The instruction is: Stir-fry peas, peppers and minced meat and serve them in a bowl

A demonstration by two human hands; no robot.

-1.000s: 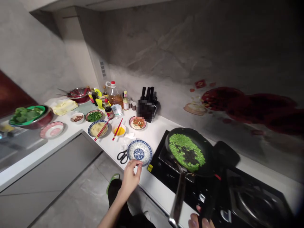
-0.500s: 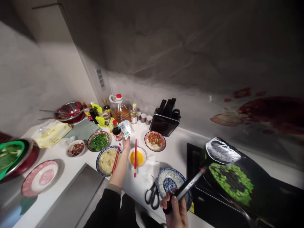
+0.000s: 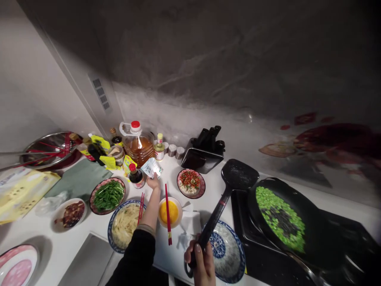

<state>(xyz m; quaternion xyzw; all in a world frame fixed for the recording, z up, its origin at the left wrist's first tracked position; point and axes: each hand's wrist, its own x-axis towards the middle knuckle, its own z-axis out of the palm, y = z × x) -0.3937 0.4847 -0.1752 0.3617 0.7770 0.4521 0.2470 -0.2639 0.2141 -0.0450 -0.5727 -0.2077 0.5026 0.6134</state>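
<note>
My left hand (image 3: 154, 183) reaches far across the white counter and grips a small white seasoning packet (image 3: 151, 167) beside a dark sauce bottle (image 3: 136, 176). My right hand (image 3: 200, 262) holds the handle of a black spatula (image 3: 235, 178), its blade raised over the counter left of the black pan (image 3: 297, 226). The pan sits on the black stove and holds green peas (image 3: 278, 216). Under the spatula handle lies an empty blue-and-white plate (image 3: 230, 254).
A bowl of beaten egg (image 3: 169, 212) with red chopsticks (image 3: 168, 212), a plate of shredded potato (image 3: 125, 224), green beans (image 3: 108, 195), a chili dish (image 3: 190, 182), oil jug (image 3: 137, 143), knife block (image 3: 204, 153) and several jars crowd the counter.
My left hand went from the blue plate's rim to the far packet and took hold of it. My right hand took up the spatula and lifted it from the pan side toward the counter.
</note>
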